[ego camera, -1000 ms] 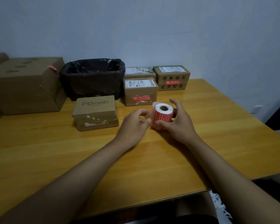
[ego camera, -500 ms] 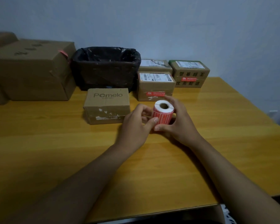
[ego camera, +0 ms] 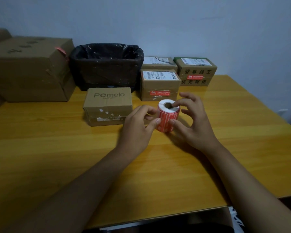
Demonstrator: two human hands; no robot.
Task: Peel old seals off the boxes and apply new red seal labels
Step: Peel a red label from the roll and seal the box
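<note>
Print on label roll point(ego camera: 168, 118) (red) unreadable.

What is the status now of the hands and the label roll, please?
Left hand and right hand both pinch the red label roll, upright on the table. No label peeled yet. Nothing in the way.

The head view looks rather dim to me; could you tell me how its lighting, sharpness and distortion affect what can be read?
Head view: dim, even light with soft shadows under the hands; no glare. "Pomelo" on the Pomelo box reads clearly, but print on the label roll is too small to read. Wide-angle bending curves the table edges and the large box at left.
</note>
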